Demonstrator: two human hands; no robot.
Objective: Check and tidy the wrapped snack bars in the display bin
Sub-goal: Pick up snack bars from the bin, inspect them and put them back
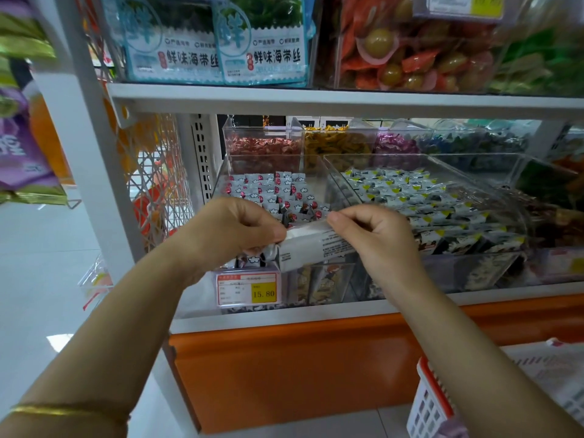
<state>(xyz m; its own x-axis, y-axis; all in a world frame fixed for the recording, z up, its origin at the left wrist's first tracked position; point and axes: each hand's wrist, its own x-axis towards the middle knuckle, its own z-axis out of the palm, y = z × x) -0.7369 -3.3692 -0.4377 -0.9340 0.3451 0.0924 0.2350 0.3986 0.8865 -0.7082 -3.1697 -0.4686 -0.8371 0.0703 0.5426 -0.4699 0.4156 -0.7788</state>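
Note:
A clear display bin (316, 172) on the lower shelf holds several small white-wrapped snack bars (268, 188) with red marks and cloud prints. In front of the bin I hold up one white wrapped snack bar (311, 248), its printed back side facing me. My left hand (234, 229) grips its left end. My right hand (373, 232) pinches its upper right edge between thumb and forefinger. The bar hides part of the bin's front wall.
A price tag (249, 288) reading 15.80 hangs on the bin's front. To the right stands a second clear bin (493, 172) of yellow-marked packets. Candy bins (262, 143) sit behind. A white-and-red basket (433, 403) stands at lower right. Seaweed packs (218, 42) fill the shelf above.

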